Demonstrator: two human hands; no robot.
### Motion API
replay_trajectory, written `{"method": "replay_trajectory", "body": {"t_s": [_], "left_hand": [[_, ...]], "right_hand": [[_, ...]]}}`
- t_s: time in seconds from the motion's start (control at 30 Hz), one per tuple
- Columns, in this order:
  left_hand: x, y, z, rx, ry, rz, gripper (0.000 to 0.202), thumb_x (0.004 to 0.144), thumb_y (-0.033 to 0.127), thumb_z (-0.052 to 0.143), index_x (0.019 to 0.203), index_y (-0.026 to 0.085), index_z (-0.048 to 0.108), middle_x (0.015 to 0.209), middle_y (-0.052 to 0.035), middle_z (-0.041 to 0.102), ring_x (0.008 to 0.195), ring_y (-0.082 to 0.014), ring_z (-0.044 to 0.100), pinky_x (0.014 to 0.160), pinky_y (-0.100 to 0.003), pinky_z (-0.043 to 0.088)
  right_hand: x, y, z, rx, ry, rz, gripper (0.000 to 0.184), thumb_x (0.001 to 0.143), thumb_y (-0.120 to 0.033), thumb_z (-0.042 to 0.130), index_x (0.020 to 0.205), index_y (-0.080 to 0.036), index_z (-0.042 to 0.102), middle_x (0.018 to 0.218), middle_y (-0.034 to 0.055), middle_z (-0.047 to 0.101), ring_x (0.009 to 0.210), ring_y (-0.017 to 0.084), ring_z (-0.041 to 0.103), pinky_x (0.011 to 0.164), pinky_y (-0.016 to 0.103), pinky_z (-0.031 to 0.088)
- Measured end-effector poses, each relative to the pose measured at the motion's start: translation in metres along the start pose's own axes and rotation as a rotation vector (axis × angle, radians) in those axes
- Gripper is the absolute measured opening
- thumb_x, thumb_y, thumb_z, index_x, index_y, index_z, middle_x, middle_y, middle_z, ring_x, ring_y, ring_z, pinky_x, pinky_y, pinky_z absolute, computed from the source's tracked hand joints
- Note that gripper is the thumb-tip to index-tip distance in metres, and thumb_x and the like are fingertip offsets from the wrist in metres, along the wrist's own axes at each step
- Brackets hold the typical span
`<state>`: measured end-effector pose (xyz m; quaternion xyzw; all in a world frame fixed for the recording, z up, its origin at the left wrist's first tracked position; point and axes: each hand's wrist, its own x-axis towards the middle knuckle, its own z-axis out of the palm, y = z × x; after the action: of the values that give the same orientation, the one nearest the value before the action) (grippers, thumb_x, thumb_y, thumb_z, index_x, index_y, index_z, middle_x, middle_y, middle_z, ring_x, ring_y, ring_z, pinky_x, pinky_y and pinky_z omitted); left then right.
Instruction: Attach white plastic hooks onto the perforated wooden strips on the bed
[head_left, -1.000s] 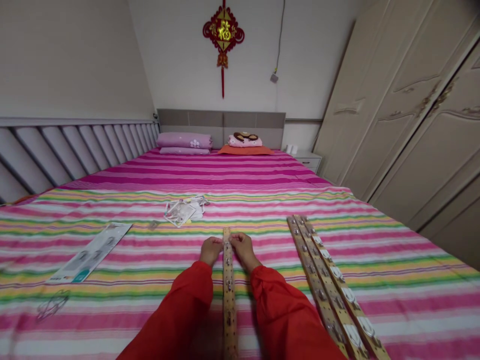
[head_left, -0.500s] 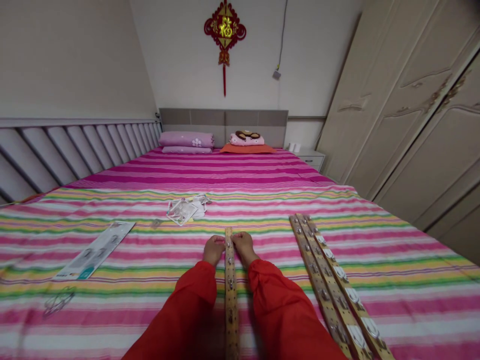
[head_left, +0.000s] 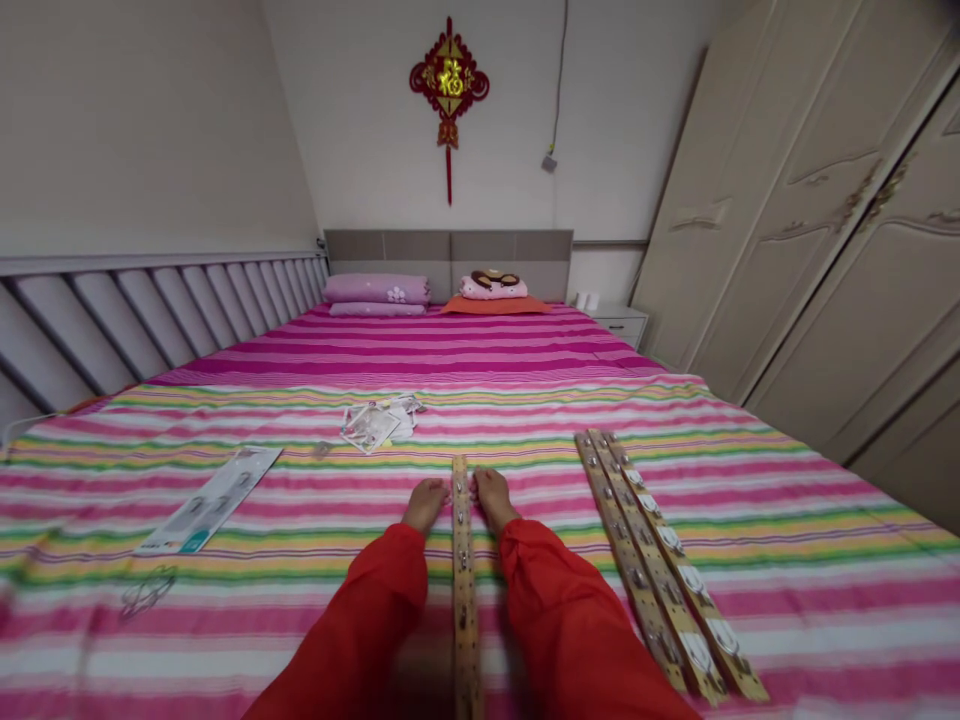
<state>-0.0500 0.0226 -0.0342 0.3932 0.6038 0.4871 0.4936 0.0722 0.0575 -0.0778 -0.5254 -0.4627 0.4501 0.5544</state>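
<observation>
A long wooden strip (head_left: 465, 590) with metal hooks along it lies on the striped bed sheet (head_left: 225, 410), running away from me between my red sleeves. My left hand (head_left: 425, 504) rests against its left side near the far end, fingers curled. On the other side my right hand (head_left: 491, 497) does the same, fingers pinched at a hook on the strip. What the fingertips grip is too small to make out.
Two more wooden hook strips (head_left: 652, 560) lie side by side to the right. A flat printed package (head_left: 212, 498) and a wire piece (head_left: 146, 592) lie at left, small plastic bags (head_left: 377, 421) ahead. Pillows (head_left: 375, 292) at the headboard, a wardrobe (head_left: 825, 220) on the right.
The view has shifted slightly; my hands stay at the far end of the strip with only small finger movements.
</observation>
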Motion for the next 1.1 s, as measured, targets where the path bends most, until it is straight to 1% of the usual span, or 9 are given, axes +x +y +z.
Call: {"method": "replay_trajectory", "body": {"t_s": [0.13,0.27,0.37,0.47,0.57,0.7,0.8,0.93,1.1], "left_hand": [[-0.019,0.032,-0.024,-0.066,-0.029,0.001,0.016,0.061,0.029,0.067,0.064,0.016,0.057,0.058,0.0012,0.061,0.057,-0.0105,0.058,0.054,-0.021,0.043],[-0.044,0.055,-0.068,-0.154,0.003,0.037,0.025,0.063,0.034,0.068,0.08,0.016,0.064,0.078,-0.0052,0.07,0.071,-0.0116,0.063,0.064,-0.022,0.047],[-0.062,0.047,-0.101,-0.107,0.076,0.102,0.037,0.053,0.041,0.075,0.078,0.015,0.066,0.074,-0.004,0.07,0.067,-0.0125,0.062,0.063,-0.024,0.048],[-0.08,0.019,-0.121,0.041,0.112,0.164,0.045,0.043,0.047,0.077,0.073,0.014,0.066,0.064,-0.0019,0.067,0.062,-0.0146,0.06,0.062,-0.027,0.047],[-0.097,-0.01,-0.121,0.141,0.106,0.224,0.048,0.044,0.054,0.074,0.07,0.015,0.066,0.065,-0.0033,0.067,0.065,-0.0174,0.061,0.065,-0.029,0.047],[-0.112,-0.031,-0.1,0.253,0.188,0.282,0.047,0.051,0.058,0.069,0.072,0.016,0.065,0.068,-0.0039,0.066,0.063,-0.0172,0.059,0.063,-0.029,0.047],[-0.113,-0.033,-0.088,0.396,0.282,0.276,0.041,0.056,0.056,0.067,0.072,0.018,0.063,0.067,-0.0022,0.064,0.06,-0.0163,0.057,0.06,-0.028,0.045],[-0.109,-0.031,-0.084,0.58,0.292,0.206,0.023,0.064,0.044,0.061,0.067,0.021,0.062,0.066,-0.0008,0.063,0.06,-0.0162,0.058,0.06,-0.027,0.042],[-0.108,-0.031,-0.089,0.504,0.237,0.277,0.016,0.063,0.036,0.06,0.063,0.02,0.061,0.06,-0.0004,0.063,0.058,-0.0154,0.056,0.059,-0.026,0.042]], "right_hand": [[-0.02,-0.005,-0.008,0.127,0.024,0.115,0.033,0.069,-0.05,0.056,0.055,-0.023,0.044,0.042,-0.0047,0.049,0.035,0.012,0.046,0.038,0.024,0.035],[-0.043,-0.009,-0.02,0.228,0.015,0.172,0.031,0.064,-0.048,0.061,0.055,-0.021,0.048,0.044,-0.0036,0.053,0.038,0.011,0.048,0.04,0.024,0.038],[-0.064,-0.009,-0.029,0.287,0.008,0.191,0.029,0.062,-0.045,0.063,0.055,-0.019,0.051,0.046,-0.0028,0.055,0.039,0.01,0.049,0.041,0.023,0.038],[-0.085,-0.008,-0.037,0.335,0.01,0.198,0.027,0.061,-0.043,0.067,0.058,-0.018,0.055,0.048,-0.0029,0.057,0.039,0.01,0.05,0.041,0.022,0.038],[-0.102,-0.008,-0.042,0.372,0.004,0.195,0.028,0.06,-0.042,0.069,0.063,-0.017,0.059,0.05,-0.0022,0.058,0.04,0.01,0.051,0.042,0.022,0.039],[-0.117,-0.01,-0.045,0.412,-0.009,0.182,0.032,0.059,-0.044,0.073,0.068,-0.015,0.062,0.051,-0.0013,0.06,0.041,0.009,0.052,0.041,0.021,0.038],[-0.123,-0.011,-0.047,0.436,-0.007,0.164,0.033,0.058,-0.044,0.075,0.067,-0.014,0.063,0.052,-0.0005,0.061,0.042,0.009,0.052,0.041,0.021,0.038],[-0.129,-0.011,-0.051,0.466,-0.005,0.147,0.032,0.058,-0.043,0.076,0.067,-0.014,0.065,0.053,0.0,0.062,0.042,0.01,0.052,0.041,0.021,0.037],[-0.131,-0.011,-0.053,0.502,-0.021,0.16,0.032,0.055,-0.041,0.078,0.066,-0.014,0.065,0.052,0.0005,0.063,0.043,0.009,0.052,0.041,0.021,0.036]]}}
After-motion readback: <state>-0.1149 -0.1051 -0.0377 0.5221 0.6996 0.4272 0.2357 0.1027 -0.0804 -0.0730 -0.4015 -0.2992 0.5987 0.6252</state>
